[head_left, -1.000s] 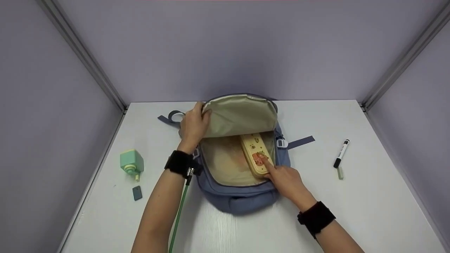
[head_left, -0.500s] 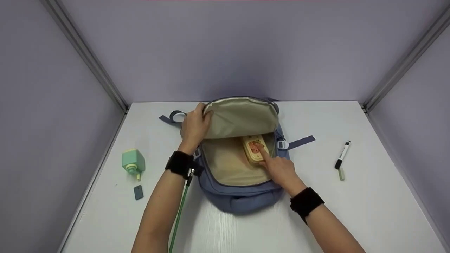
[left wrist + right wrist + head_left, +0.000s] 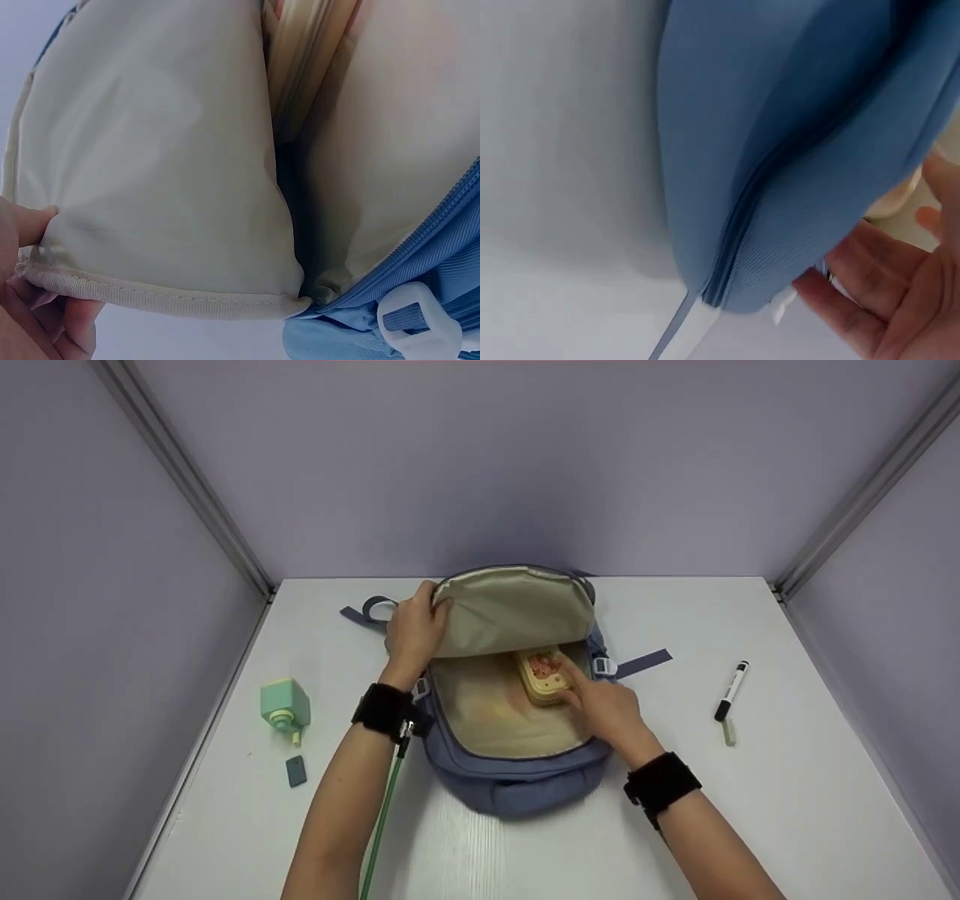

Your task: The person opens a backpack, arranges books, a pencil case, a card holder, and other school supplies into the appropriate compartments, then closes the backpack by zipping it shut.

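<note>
A blue backpack [image 3: 517, 799] lies on the table with its main compartment unzipped and its pale lining [image 3: 487, 712] showing. My left hand [image 3: 416, 622] pinches the edge of the raised flap [image 3: 517, 611] at its left side, thumb on the lining in the left wrist view. Inside, on the right, a yellow pencil case [image 3: 546, 686] with an orange picture lies partly under the flap. At the near end of the case is my right hand [image 3: 611, 709], index finger outstretched along its right side; the right wrist view shows loosely spread fingers [image 3: 855, 315] beside the bag's edge.
To the left stand a mint-green bottle-like object [image 3: 285, 705] and a small dark rectangular block [image 3: 296, 771]. On the right lie a black-and-white marker [image 3: 731, 691] and a small pale green stick [image 3: 728, 732]. Straps spread out from both sides of the bag.
The pencil case has slid away from me, deeper under the flap, while my right hand pushed it. My right hand has since shifted slightly right. My left hand keeps holding the flap.
</note>
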{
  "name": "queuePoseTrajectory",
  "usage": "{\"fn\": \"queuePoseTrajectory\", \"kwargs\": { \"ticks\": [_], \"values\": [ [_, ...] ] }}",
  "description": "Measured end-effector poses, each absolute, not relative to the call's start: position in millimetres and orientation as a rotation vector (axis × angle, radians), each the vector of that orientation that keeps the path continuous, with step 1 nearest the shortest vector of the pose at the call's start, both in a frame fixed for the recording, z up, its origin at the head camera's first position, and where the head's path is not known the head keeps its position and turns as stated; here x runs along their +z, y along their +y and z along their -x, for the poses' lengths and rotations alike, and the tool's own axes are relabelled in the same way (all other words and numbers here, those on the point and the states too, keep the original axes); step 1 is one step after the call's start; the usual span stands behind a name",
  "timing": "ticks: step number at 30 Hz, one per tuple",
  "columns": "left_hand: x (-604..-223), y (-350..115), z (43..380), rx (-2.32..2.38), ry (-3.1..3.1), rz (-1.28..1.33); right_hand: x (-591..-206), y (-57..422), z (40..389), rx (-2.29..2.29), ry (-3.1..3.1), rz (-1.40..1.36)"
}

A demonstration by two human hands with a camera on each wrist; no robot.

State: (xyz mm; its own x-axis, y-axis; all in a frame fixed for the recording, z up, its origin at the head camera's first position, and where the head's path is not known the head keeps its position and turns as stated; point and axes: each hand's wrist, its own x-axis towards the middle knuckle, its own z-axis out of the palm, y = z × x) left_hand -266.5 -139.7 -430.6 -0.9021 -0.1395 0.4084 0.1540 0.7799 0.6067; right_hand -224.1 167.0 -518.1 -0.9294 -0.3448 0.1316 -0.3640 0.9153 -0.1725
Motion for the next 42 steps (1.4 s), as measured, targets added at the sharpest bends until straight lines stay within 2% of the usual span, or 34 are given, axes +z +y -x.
{"fn": "queuePoseTrajectory", "kwargs": {
  "ticks": [9,17,31,37,42],
  "values": [
    [-432.5,-144.5,265.6,-0.927,-2.539,0.003,-499.2,183.7,267.4,0.630,-2.825,-0.672],
    [-436.3,-144.7,264.0,-0.931,-2.548,-0.033,-492.0,178.2,298.2,1.012,-2.787,-0.816],
    [-452.2,-163.2,245.0,-1.189,-2.435,0.002,-498.9,173.1,292.2,0.959,-2.707,-0.722],
    [-468.0,-188.2,227.6,-1.219,-2.266,-0.170,-495.0,176.1,296.9,1.002,-2.824,-0.606],
    [-486.4,-216.3,213.7,-0.971,-2.279,-0.386,-490.4,179.2,300.8,0.987,-2.874,-0.565]
  ]
}}
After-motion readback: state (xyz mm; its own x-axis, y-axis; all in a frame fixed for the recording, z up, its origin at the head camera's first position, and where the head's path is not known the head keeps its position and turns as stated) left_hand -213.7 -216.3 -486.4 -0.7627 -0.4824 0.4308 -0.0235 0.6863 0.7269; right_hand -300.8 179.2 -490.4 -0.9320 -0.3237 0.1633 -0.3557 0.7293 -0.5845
